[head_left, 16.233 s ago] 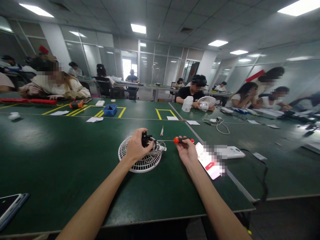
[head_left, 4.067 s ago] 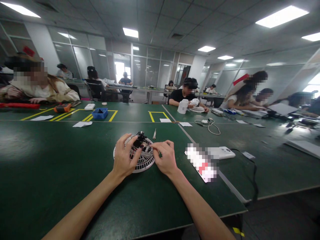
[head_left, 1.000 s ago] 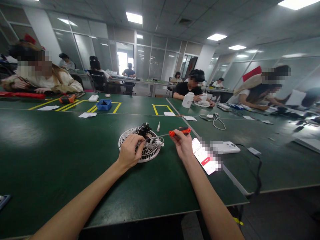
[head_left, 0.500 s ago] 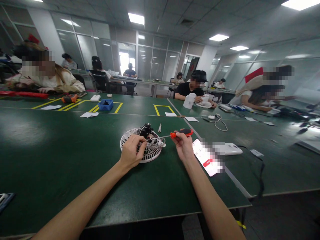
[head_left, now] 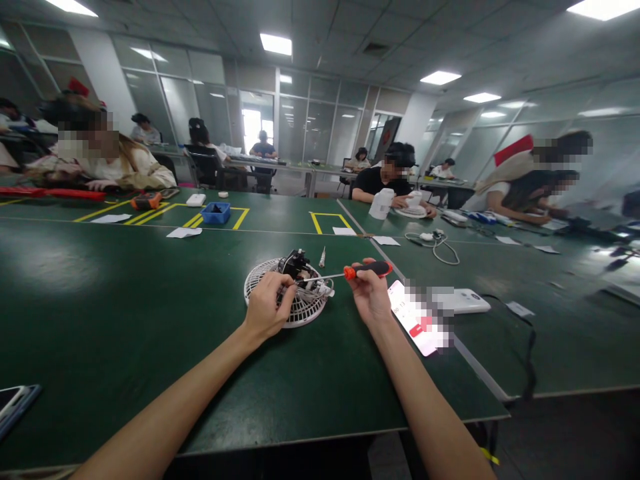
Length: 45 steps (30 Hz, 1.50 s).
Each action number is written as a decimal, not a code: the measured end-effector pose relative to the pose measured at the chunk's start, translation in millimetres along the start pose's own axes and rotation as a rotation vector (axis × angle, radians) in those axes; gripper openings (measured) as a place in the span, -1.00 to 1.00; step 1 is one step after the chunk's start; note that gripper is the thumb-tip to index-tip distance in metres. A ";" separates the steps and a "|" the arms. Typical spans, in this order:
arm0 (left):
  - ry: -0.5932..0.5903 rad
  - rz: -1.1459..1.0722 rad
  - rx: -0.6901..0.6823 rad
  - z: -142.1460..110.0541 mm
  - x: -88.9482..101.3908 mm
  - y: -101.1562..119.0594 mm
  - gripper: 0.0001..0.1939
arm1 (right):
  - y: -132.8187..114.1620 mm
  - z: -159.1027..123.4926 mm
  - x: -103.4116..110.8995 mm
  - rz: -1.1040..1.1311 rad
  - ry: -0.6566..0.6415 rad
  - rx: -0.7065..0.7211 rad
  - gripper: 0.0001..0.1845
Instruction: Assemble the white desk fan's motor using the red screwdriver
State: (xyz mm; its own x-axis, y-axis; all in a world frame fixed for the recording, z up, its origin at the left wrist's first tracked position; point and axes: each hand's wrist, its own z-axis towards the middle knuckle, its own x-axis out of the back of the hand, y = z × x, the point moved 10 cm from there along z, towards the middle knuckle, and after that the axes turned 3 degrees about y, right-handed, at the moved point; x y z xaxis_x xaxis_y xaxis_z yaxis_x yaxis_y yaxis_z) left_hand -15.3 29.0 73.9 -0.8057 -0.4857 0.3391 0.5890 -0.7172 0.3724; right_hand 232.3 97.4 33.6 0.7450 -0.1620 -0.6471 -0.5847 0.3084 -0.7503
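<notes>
The person's right hand is closed around the orange-and-black handle of a screwdriver, whose shaft runs left, almost level, over a white fan grille. The left hand is over the near left part of that grille, thumb and fingertips drawn close together by the screwdriver's tip — whether they pinch something small there cannot be told.

The round grille lies flat on the green table, in the middle of the scene between the two hands. On it, at the far side, stands a black part, and a bundle of pale wiring sits toward the right edge. Just beyond the grille lies a small, slim white object, its pointed end facing away.

To the right of the right hand is a phone with a lit screen, partly blurred, and past it a white device. Another phone shows at the near left edge. Farther off to the left, a blue tray stands among yellow tape lines — beyond the table's seam — while at the far right a co-worker in a black top handles white parts.
</notes>
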 end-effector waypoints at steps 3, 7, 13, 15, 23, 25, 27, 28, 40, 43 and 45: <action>0.003 -0.012 0.029 -0.5 -0.8 -2.7 -0.93 | -0.3 -0.5 -2.2 0.004 -0.017 0.001 -0.52; -0.005 -0.025 0.081 -1.4 -2.6 -7.4 -0.92 | 0.9 -1.9 -3.7 0.001 -0.019 -0.010 -0.54; -0.001 -0.036 0.105 -2.7 -3.2 -9.9 -0.91 | -0.1 -1.4 -3.7 -0.013 -0.043 0.001 -0.52; -0.006 -0.032 0.108 -2.3 -3.7 -10.2 -0.91 | -0.8 -1.1 -3.8 -0.014 -0.046 0.004 -0.52; -0.018 0.015 0.033 1.0 -2.2 -1.8 -0.92 | -4.0 0.2 1.8 -0.015 0.055 -0.002 -0.51; -0.025 0.017 0.018 0.7 -2.9 -0.3 -0.92 | -4.8 0.5 3.4 -0.015 0.070 0.000 -0.50; -0.029 0.021 0.010 0.4 -3.2 0.6 -0.93 | -4.4 0.9 4.6 -0.021 0.073 0.000 -0.50; -0.028 0.021 0.009 0.3 -3.2 1.0 -0.92 | -3.4 1.2 4.8 -0.024 0.069 -0.003 -0.49; -0.043 -0.018 0.031 -1.5 -4.8 -3.9 -0.92 | -2.2 0.2 1.8 -0.028 0.043 -0.005 -0.50; -0.048 -0.033 0.077 -2.0 -6.1 -8.3 -0.91 | -3.7 -0.8 -0.4 -0.039 0.030 -0.005 -0.49; -0.052 -0.041 0.098 -2.1 -6.6 -9.7 -0.91 | -4.6 -1.2 -0.9 -0.036 0.029 -0.004 -0.49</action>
State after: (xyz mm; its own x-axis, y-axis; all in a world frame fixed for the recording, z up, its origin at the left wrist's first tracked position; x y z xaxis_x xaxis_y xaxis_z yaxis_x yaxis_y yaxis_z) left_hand -15.8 38.1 66.2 -0.8266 -0.4282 0.3651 0.5606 -0.6828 0.4686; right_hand 233.9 95.0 37.4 0.7557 -0.2000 -0.6237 -0.5593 0.2983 -0.7734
